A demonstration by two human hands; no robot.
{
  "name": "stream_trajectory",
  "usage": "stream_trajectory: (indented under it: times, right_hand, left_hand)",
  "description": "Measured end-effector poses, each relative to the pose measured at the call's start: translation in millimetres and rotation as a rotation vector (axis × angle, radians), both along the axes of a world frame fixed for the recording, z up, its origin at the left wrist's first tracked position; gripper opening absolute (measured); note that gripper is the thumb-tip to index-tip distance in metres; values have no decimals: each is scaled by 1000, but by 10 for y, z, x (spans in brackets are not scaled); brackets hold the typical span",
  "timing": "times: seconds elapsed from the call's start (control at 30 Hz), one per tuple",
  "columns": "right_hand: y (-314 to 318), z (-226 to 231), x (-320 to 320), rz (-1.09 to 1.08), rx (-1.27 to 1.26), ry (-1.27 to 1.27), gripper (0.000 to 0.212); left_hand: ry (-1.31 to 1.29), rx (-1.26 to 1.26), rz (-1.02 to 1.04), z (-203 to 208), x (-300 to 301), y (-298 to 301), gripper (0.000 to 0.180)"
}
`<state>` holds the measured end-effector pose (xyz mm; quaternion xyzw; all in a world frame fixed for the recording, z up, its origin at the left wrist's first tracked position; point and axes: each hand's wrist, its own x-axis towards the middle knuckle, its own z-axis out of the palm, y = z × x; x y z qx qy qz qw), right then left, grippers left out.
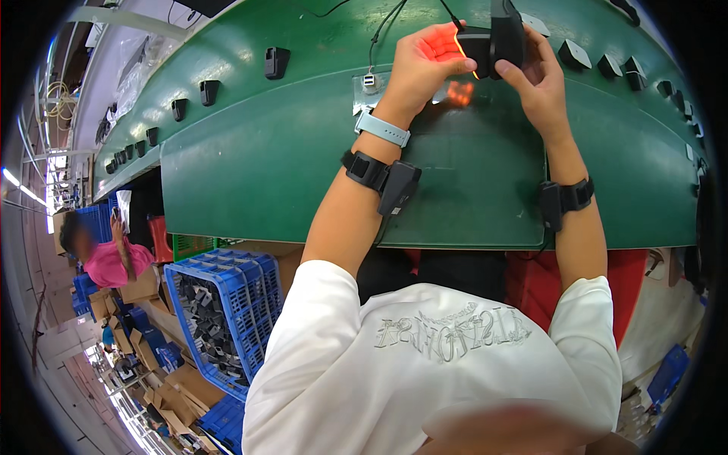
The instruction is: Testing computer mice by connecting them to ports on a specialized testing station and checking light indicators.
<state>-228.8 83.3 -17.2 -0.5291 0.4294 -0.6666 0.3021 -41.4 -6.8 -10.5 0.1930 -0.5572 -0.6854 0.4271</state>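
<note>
Over the far part of the green workbench [303,182], my left hand [425,68] is closed on a small black device [475,49]. An orange-red light glows along its left edge, tinting my palm and reflecting on the bench. A thin black cable [453,14] runs to its top from the far side. My right hand [540,87] grips a taller black piece [506,38] pressed against the device's right side; whether the two are joined I cannot tell. Below my left hand, a white USB plug [369,80] hangs on a black cable over a clear plastic-like sheet.
Black devices [276,62] stand spaced along the bench's left, and several more [574,54] line its right. A blue crate [265,288] full of black parts stands at lower left. Beyond it is a person [117,262] in pink. Black strapped units [398,187] sit on my forearms.
</note>
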Motion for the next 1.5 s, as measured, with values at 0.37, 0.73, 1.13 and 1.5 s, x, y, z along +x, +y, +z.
stream_trajectory:
  times: [0.37, 0.73, 1.13, 1.5]
  right_hand:
    - [134, 256, 194, -293, -305, 544, 70]
    - [84, 39, -26, -99, -69, -4, 60]
    - [130, 179, -68, 201, 209, 677, 73]
    - [33, 8, -22, 53, 173, 229, 49]
  left_hand:
    - [-46, -20, -134, 95, -15, 61, 46]
    - [181, 164, -171, 127, -56, 49, 63]
    - [91, 240, 24, 45, -19, -23, 25]
    - [-31, 11, -170, 42, -113, 112, 40]
